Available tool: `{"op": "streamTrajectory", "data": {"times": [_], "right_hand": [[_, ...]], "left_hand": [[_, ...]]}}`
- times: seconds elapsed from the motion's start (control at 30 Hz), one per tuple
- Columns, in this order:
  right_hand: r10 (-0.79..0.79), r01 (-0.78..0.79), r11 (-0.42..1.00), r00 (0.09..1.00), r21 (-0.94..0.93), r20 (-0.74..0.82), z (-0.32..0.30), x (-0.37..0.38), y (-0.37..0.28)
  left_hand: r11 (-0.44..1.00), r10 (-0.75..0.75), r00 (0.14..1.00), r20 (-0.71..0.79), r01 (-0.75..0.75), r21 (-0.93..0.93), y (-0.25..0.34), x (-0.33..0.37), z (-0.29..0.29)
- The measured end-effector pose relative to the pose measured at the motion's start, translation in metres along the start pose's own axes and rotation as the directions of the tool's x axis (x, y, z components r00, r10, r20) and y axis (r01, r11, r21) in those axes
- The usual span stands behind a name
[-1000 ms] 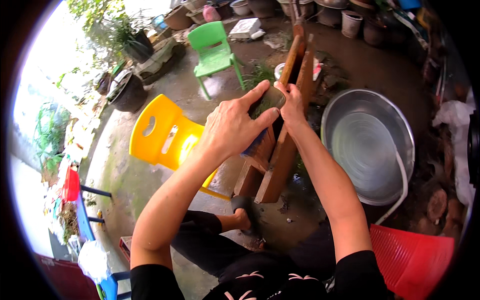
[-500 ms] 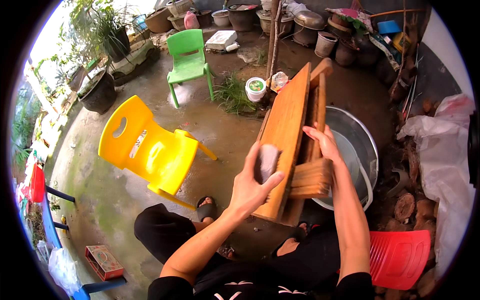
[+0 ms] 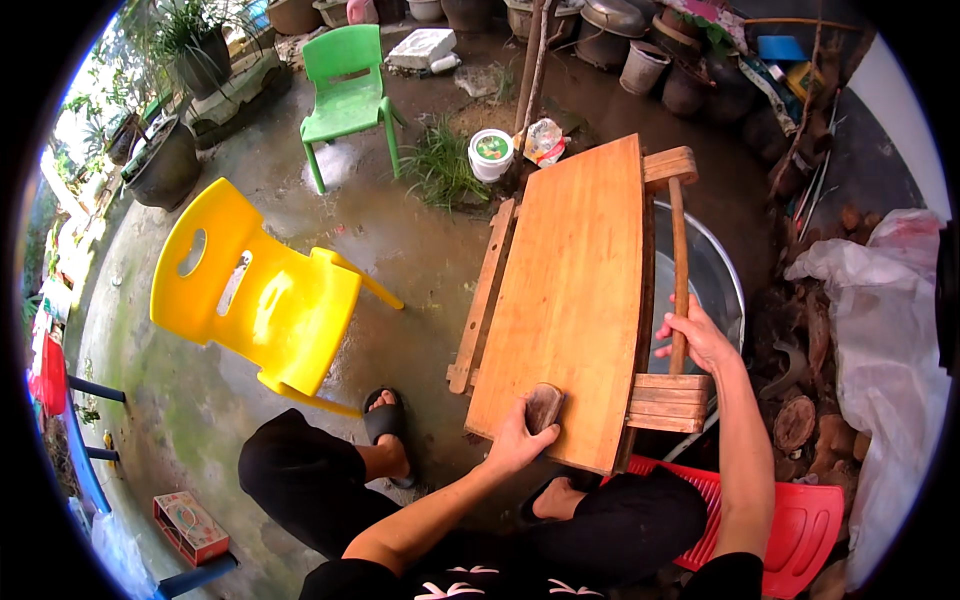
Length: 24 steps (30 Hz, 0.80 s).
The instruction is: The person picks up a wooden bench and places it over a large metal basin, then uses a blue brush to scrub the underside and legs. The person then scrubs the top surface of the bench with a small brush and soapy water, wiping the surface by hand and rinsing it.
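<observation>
Wet yard [image 3: 430, 345]: a brush [image 3: 544, 408] on a wooden panel [image 3: 565, 290]

Pots [image 3: 645, 80] line the yard's far edge. Nearer, the panel is held up at a slant, its broad face toward the person. The left hand [image 3: 518, 440] is clamped on the brush, thumb at one side and fingers at the other, and the brush touches the face just inside the panel's near edge, between its two near corners. The right hand [image 3: 705, 340] is at the rod [image 3: 679, 240] beyond the panel's right edge, fingers loosely curled and slightly apart; how firmly it grips, I cannot tell.

Counted: one panel, one brush, two chairs, one basin, one tub, one carton. Most of the panel stretches away from the left hand, and all of it lies left of the right hand. The yellow chair [image 3: 280, 310] and green chair [image 3: 345, 110] stand left of the panel; the white tub [image 3: 490, 160] is near its far left corner. Partly hidden behind its right edge is the metal basin [image 3: 712, 270]. The carton [image 3: 190, 527] lies toward the yard's near left.
</observation>
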State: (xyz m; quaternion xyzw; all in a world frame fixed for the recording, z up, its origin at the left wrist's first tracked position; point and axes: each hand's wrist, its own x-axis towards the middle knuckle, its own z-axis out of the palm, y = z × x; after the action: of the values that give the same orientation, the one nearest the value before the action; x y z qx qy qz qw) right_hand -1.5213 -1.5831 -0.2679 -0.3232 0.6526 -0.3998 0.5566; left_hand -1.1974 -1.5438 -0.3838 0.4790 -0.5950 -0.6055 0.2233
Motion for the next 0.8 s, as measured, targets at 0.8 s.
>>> {"op": "streamTrajectory", "data": {"times": [0.8], "right_hand": [[0.057, -0.106, 0.977, 0.965, -0.183, -0.255, 0.023, 0.133, 0.093]], "left_hand": [[0.844, 0.224, 0.971, 0.089, -0.239, 0.480, -0.053, 0.079, -0.013]]}}
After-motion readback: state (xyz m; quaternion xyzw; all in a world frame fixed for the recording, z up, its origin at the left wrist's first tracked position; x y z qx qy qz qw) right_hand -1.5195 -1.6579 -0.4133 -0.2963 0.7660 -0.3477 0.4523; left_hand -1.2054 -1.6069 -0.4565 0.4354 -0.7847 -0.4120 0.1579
